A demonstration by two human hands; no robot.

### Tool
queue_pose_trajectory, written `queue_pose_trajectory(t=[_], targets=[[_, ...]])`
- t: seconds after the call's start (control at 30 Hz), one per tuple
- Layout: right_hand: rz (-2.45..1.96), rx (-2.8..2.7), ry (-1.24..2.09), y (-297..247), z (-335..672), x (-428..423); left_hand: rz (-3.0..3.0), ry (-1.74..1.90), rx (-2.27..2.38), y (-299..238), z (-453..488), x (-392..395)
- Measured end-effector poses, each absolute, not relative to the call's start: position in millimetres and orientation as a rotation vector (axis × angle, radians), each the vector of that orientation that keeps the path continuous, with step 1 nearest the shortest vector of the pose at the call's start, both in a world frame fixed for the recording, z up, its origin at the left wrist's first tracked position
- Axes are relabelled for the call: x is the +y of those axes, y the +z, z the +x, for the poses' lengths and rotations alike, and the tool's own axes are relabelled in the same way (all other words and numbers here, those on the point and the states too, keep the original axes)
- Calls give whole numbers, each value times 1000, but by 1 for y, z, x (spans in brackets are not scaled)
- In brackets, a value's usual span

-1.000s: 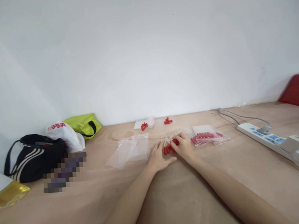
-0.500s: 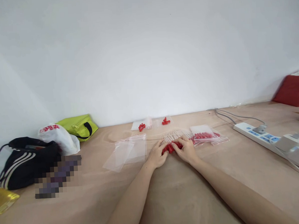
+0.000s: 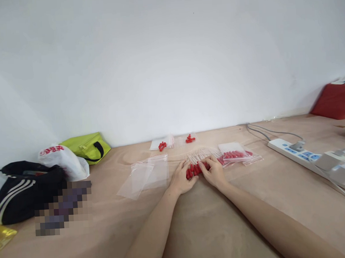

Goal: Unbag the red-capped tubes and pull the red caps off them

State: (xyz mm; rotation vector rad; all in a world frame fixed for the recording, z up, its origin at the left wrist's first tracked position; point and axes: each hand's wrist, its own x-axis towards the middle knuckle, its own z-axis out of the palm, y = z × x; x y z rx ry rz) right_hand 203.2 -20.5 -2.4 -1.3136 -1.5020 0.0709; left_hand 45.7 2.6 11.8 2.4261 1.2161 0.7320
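In the head view, a row of red pieces (image 3: 191, 171) with thin pale sticks (image 3: 197, 155) fanned out behind them lies on the table. My left hand (image 3: 182, 178) rests at the row's left end, thumb and fingers apart, its thumb along the near side. My right hand (image 3: 212, 172) has thumb and fingers closed on red pieces at the row's right part; its fingers partly hide them. Right beside it lie clear zip bags (image 3: 236, 161) with several red pieces showing. Flat zip bags (image 3: 150, 174) lie left of my left hand.
Two small heaps of red pieces (image 3: 162, 146) lie on bags near the wall. A white power strip (image 3: 289, 153) with plugs and cables is at right, before a red bag (image 3: 335, 101). At left stand a black bag (image 3: 25, 194), a white plastic bag (image 3: 64, 161) and a lime pouch (image 3: 88, 147).
My left thumb has moved away from my left fingers, so more of the red row shows between my hands. My right hand stays on the red pieces. The view has shifted slightly.
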Motion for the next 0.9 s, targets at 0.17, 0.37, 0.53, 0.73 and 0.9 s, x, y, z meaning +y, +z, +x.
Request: queue_pose_trajectory(t=[0.17, 0.37, 0.53, 0.73, 0.9], targets=[[-1306, -1609, -3, -2, 198, -25, 2416, 680, 1212, 9, 50, 3], [-1383, -1571, -170, 0, 201, -33, 2471, 697, 1182, 8, 49, -2], [-1342, -1630, -214, -4, 215, -51, 2553, 936, 1437, 14, 25, -11], [-1305, -1694, -203, -6, 224, -73, 2690, 571, 1658, 21, -19, -8], [-1323, -1685, -237, -4, 225, -73, 2605, 305, 1840, 21, -37, -5]])
